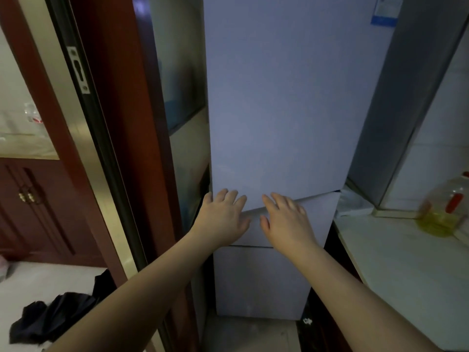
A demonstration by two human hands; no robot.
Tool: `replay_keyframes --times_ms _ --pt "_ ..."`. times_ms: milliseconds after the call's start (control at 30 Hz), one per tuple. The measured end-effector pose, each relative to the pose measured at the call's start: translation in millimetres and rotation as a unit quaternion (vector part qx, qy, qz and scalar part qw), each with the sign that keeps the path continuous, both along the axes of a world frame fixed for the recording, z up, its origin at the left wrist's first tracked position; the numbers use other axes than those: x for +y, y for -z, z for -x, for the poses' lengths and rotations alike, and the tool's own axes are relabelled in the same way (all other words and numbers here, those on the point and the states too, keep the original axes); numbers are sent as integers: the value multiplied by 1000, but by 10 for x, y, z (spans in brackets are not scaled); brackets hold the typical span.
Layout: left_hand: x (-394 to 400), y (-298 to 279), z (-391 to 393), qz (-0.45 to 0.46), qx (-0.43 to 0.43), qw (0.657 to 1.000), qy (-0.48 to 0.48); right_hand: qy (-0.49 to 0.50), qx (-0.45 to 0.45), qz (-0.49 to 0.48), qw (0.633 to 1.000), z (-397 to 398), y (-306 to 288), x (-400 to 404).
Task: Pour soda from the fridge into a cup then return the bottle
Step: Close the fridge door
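Note:
A tall pale fridge (276,102) stands straight ahead, its large upper door above two smaller lower doors. Both my hands lie flat with straight fingers against its front, at the seam under the upper door. My left hand (223,217) is near the door's left edge. My right hand (286,219) is beside it, over the middle door (319,214), which looks slightly askew. No soda bottle and no cup is in view.
A dark red door frame (109,128) with a metal sliding rail stands to the left. A white counter (396,260) runs along the right and carries a clear bottle of yellow oil (441,212). Dark cloth (50,316) lies on the floor at lower left.

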State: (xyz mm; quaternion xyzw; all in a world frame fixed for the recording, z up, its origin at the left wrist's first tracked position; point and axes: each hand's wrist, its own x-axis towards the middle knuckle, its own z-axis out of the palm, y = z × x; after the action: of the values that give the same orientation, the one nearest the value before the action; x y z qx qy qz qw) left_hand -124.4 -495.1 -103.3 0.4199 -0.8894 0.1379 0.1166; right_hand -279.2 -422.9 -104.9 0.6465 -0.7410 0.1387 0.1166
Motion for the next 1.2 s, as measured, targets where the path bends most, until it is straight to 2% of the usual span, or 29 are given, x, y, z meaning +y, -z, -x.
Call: replay_keyframes --times_ms 267,467,600,700,800,900,1000,1100,1200 --pt "-641 -203 139 31 5 999 -5 -22 -8 32 999 156 -108 -736" --pt "-1017 -271 221 68 28 997 -28 -55 -23 121 991 320 -182 -1318" --pt "-1190 -185 249 120 47 992 -10 -68 -26 153 986 412 -261 -1574" --pt "-1325 -69 235 158 116 980 23 -77 -16 163 983 450 -216 -1704" --pt "-1394 50 217 165 221 960 50 -84 -21 175 981 476 -150 -1804" --pt "-1404 104 266 123 327 936 47 -87 -7 172 981 510 -131 -1878" --pt "-1484 149 354 61 398 915 14 -87 9 155 984 552 -134 -1969" --pt "-1614 174 430 -1 449 893 -19 -92 18 157 983 595 -145 -2085" --pt "-1787 141 499 2 473 881 -32 -102 25 158 982 632 -151 -2225"
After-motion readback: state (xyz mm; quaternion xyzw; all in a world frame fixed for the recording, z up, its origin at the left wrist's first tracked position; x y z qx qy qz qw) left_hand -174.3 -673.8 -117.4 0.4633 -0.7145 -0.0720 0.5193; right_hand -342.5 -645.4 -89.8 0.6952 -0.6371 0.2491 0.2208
